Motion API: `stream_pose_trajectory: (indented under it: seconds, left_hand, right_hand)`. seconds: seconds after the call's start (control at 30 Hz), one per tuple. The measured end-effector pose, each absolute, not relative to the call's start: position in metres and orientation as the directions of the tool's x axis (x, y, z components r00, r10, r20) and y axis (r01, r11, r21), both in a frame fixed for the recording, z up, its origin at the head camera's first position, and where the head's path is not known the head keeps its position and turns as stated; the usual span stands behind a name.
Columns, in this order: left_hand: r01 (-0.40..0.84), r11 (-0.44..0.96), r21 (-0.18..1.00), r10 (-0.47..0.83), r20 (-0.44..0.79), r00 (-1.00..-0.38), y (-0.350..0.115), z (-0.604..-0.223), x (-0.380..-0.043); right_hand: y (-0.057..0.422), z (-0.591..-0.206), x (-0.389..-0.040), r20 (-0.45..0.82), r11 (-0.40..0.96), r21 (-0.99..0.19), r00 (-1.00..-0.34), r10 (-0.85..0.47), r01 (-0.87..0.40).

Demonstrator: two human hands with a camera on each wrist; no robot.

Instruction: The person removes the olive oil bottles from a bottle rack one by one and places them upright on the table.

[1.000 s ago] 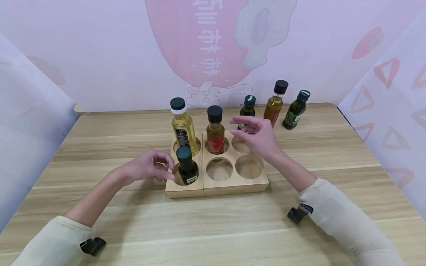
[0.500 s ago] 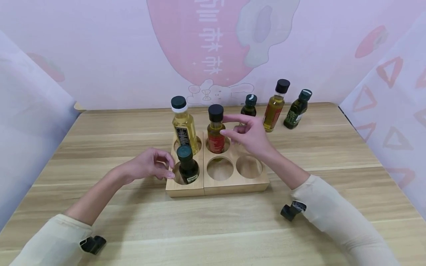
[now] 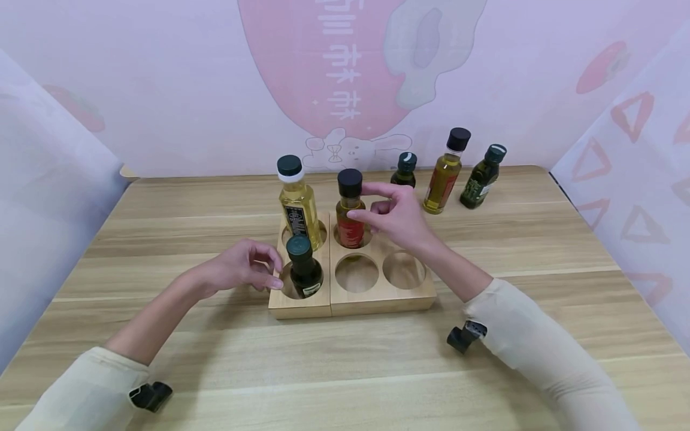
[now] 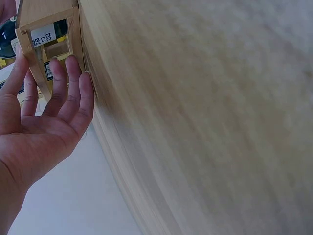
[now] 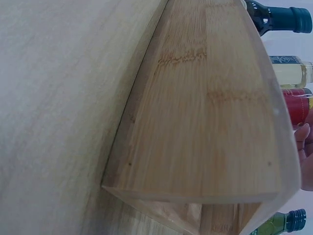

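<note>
My right hand holds a red-labelled oil bottle with a black cap, thumb in front and index finger behind it. That bottle stands upright in a back hole of a wooden bottle rack. In the right wrist view, the fingers lie right at the red label. My left hand rests against the rack's left side; in the left wrist view its fingers touch the frame, loosely bent. Next to it, a dark green bottle stands in the front left hole. Behind that is a taller pale-yellow oil bottle.
Behind the rack to the right stand a small dark bottle, an amber oil bottle with a black cap and a dark green bottle. A printed pink curtain hangs behind the wooden table.
My right hand has moved left from over the rack's right back hole to the red-labelled bottle, its thumb and index finger now around it. The left hand has stayed in place.
</note>
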State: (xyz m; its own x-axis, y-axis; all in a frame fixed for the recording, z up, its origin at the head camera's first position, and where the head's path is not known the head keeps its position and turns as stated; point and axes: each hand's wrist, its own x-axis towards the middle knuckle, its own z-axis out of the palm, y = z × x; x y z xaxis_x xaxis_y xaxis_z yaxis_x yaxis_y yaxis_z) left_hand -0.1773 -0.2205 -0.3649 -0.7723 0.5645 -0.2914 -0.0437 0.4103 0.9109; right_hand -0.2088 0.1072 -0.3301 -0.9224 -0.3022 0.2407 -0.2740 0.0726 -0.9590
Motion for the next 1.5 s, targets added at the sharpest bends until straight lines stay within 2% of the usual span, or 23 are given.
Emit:
stream_pose_trajectory:
  seconds: [0.57, 1.0, 1.27, 1.5]
  left_hand:
    - [-0.057, 0.398, 0.916, 0.571, -0.296, -0.765, -0.221, -0.3656, -0.1783]
    - [-0.057, 0.402, 0.914, 0.567, -0.297, -0.769, -0.2202, -0.3643, -0.178]
    - [-0.051, 0.397, 0.916, 0.571, -0.29, -0.768, -0.2202, -0.3646, -0.1783]
    - [-0.054, 0.398, 0.916, 0.568, -0.292, -0.769, -0.2207, -0.3657, -0.1779]
  right_hand:
    - [0.1044, -0.3333, -0.2139, 0.263, 0.07, -0.953, -0.918, -0.295, -0.295]
    - [0.1032, -0.3313, -0.2153, 0.231, 0.061, -0.964, -0.927, -0.295, -0.26]
    - [0.1039, -0.3306, -0.2153, 0.292, 0.054, -0.945, -0.907, -0.304, -0.322]
    - [0.1036, -0.3308, -0.2101, 0.378, 0.1, -0.9, -0.873, -0.309, -0.425]
